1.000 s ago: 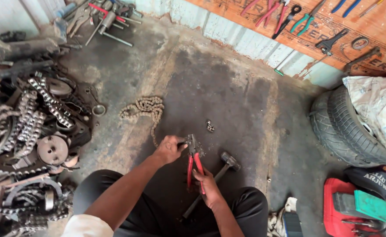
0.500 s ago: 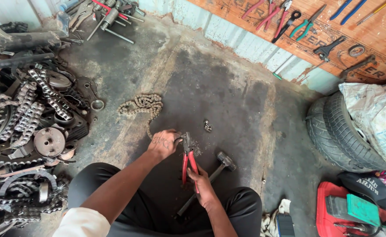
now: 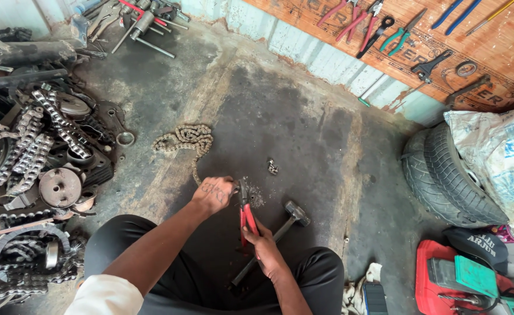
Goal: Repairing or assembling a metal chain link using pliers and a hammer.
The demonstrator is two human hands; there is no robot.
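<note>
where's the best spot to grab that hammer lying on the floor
Probably the free middle of the handle of the hammer, reached from above on the tyre side. It lies flat on the floor, head pointing away from the person, and the right hand with the red pliers sits over its near part.

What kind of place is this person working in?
Most likely a small vehicle repair workshop: hand tools hang on a wall board, used chains and sprockets are heaped on the stained floor, and a tyre lies nearby.

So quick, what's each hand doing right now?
Left hand: closed, pinching the chain end on the floor.
Right hand: closed around the red-handled pliers.
</note>
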